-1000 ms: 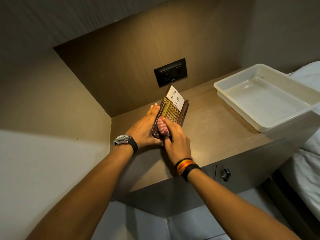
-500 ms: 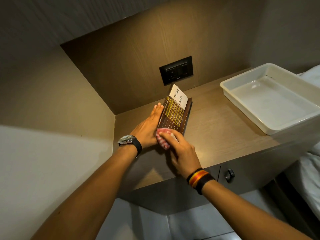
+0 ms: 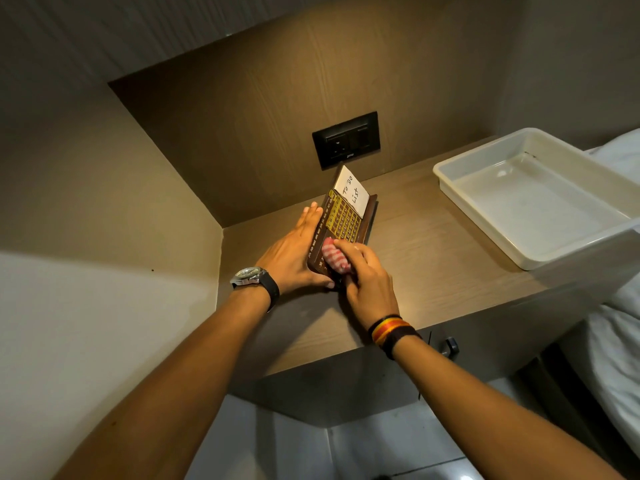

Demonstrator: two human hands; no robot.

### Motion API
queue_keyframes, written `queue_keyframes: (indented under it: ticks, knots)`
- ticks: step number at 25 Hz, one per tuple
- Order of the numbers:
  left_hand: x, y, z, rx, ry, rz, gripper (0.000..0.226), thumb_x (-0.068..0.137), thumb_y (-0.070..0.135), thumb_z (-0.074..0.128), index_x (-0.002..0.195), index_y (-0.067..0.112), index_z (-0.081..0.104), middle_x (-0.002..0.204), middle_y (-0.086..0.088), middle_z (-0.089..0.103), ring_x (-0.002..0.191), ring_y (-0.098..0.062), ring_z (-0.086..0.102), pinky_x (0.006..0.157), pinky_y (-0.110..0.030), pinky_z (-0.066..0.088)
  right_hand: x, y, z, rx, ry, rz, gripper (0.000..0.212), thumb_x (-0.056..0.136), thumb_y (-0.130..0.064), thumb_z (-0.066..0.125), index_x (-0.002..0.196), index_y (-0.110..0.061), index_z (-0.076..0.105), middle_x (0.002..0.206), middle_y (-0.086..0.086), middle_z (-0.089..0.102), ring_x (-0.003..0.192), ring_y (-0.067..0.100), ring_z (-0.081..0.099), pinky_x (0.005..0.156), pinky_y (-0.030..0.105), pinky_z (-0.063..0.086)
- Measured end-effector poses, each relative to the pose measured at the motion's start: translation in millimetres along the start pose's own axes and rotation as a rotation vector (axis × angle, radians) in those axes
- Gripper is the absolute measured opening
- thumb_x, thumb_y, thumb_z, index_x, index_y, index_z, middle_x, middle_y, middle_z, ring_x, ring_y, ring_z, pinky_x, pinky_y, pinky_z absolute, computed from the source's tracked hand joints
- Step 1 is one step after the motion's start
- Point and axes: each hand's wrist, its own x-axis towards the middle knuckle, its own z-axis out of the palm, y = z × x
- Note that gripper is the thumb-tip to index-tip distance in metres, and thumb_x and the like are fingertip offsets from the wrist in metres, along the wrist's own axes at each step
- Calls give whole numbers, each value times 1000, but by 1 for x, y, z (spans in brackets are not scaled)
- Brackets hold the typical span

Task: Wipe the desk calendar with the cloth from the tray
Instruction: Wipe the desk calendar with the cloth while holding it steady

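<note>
A dark brown desk calendar [image 3: 346, 220] with a yellow date grid and a white "To Do List" note stands tilted on the wooden shelf [image 3: 433, 258]. My left hand [image 3: 294, 254] lies flat against its left side, thumb under its near corner, steadying it. My right hand [image 3: 367, 275] is closed on a bunched red-and-white striped cloth [image 3: 334, 259] and presses it onto the calendar's near lower part. The white tray [image 3: 485, 216] sits empty at the right of the shelf.
A black wall socket [image 3: 346, 140] is set in the back panel just behind the calendar. A side wall closes the shelf on the left. A drawer knob [image 3: 450, 347] sits below the shelf edge. White bedding [image 3: 620, 358] lies at far right.
My right hand slid the cloth down toward the calendar's near edge, then back up a little onto its lower face. My left hand stayed on the calendar's left side.
</note>
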Motion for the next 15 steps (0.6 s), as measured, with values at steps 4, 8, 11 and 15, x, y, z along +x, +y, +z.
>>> queue_keyframes:
  ticks: [4, 8, 11, 15]
  knots:
    - [0, 0, -2, -1, 0, -11, 147, 62, 59, 92, 165, 14, -4, 175, -6, -7, 160, -19, -5, 126, -41, 23, -12, -11, 6, 27, -13, 43, 69, 91, 0, 59, 150, -32, 47, 143, 2, 50, 128, 21, 57, 104, 25, 47]
    - [-3, 1, -3, -4, -4, -6, 147, 62, 62, 90, 165, 16, -5, 174, -4, -7, 159, -15, -6, 125, -38, 22, -6, -4, -10, 28, -11, -97, 65, 89, -6, 54, 148, -34, 48, 142, -1, 51, 125, 19, 58, 102, 31, 54]
    - [-3, 6, -2, -5, 5, -35, 145, 64, 63, 88, 165, 19, -5, 175, -2, -7, 160, -16, -6, 127, -41, 23, 66, -12, -25, -9, 88, -18, 71, 85, 3, 47, 143, -37, 53, 138, 0, 53, 122, 23, 59, 100, 34, 53]
    - [-3, 6, 0, -25, 1, -59, 143, 65, 62, 88, 165, 21, -6, 175, 0, -8, 160, -18, -4, 126, -45, 26, 110, -15, -28, -132, -42, 31, 64, 90, 1, 50, 145, -32, 52, 140, 7, 52, 124, 31, 58, 102, 42, 51]
